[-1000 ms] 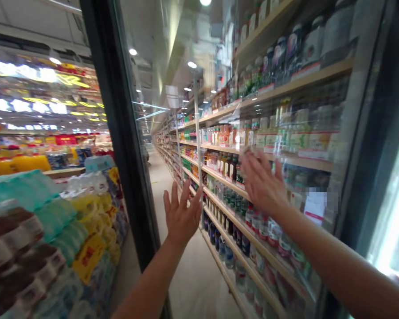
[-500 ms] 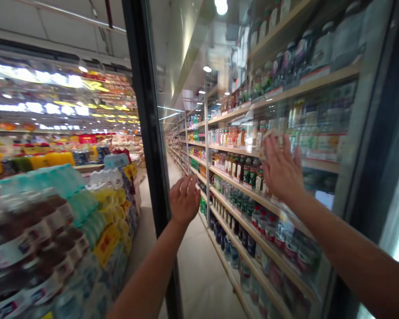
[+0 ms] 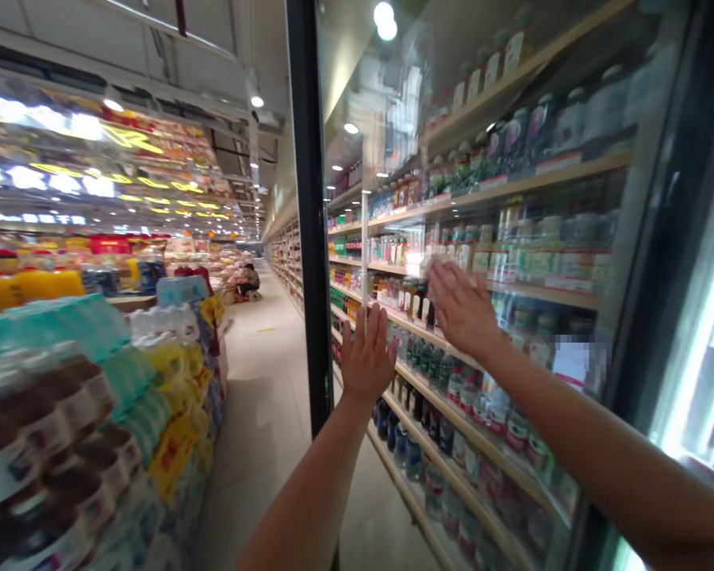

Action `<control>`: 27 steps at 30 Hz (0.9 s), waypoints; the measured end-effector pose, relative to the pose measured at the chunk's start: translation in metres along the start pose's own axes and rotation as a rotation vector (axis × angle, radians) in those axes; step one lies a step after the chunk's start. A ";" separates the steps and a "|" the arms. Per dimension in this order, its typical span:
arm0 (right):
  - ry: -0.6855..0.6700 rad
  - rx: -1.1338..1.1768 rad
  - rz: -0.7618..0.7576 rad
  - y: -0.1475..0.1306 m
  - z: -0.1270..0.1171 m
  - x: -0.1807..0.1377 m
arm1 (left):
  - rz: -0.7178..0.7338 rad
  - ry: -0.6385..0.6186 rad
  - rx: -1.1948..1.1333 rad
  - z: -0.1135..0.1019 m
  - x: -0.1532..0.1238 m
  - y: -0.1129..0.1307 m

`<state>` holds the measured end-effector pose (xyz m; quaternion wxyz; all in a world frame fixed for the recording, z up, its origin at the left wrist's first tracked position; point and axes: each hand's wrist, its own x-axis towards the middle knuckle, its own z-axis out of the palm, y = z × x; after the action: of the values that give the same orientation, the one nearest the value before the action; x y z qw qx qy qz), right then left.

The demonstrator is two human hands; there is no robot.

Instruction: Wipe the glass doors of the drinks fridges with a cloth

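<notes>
A tall glass cooler door (image 3: 393,484) with a black edge frame (image 3: 309,238) stands in front of me, and shelves of bottles (image 3: 512,238) show in it. My left hand (image 3: 366,355) lies flat on the glass near the frame, fingers straight and together, holding nothing. My right hand (image 3: 462,309) is higher and to the right, palm against the glass. A small pale cloth (image 3: 435,266) is pressed under its fingertips. Both forearms reach in from the bottom of the view.
Stacked packs of bottled drinks (image 3: 77,412) fill the left side. A tiled aisle (image 3: 262,396) runs away between them and the door, with a person (image 3: 248,279) crouched far down it. A bright lit cooler interior (image 3: 702,349) is at the far right.
The door's black edge has shifted right across my view. My left hand curled, then flattened again, closer to the frame. My right hand slid right over the glass, then back left.
</notes>
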<state>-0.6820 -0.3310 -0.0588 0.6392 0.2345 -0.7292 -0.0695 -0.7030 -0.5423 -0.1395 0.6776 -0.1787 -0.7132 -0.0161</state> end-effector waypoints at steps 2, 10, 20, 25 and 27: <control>0.046 -0.038 0.182 0.005 -0.002 0.004 | -0.007 -0.013 -0.014 -0.001 -0.001 -0.001; -0.175 0.028 -0.187 -0.004 -0.001 0.004 | -0.029 -0.038 -0.111 -0.001 -0.002 -0.003; -0.177 0.071 -0.167 0.023 0.007 0.005 | -0.053 -0.094 -0.136 0.008 -0.004 -0.005; 0.082 -0.050 0.354 0.033 0.011 0.003 | -0.062 -0.095 -0.200 0.016 -0.003 -0.008; -0.079 -0.020 0.189 0.030 0.010 0.005 | -0.078 -0.115 -0.232 0.018 -0.003 -0.009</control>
<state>-0.7000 -0.3089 -0.0439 0.6160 0.1552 -0.7719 -0.0254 -0.7227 -0.5462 -0.1418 0.6094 -0.2286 -0.7505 -0.1146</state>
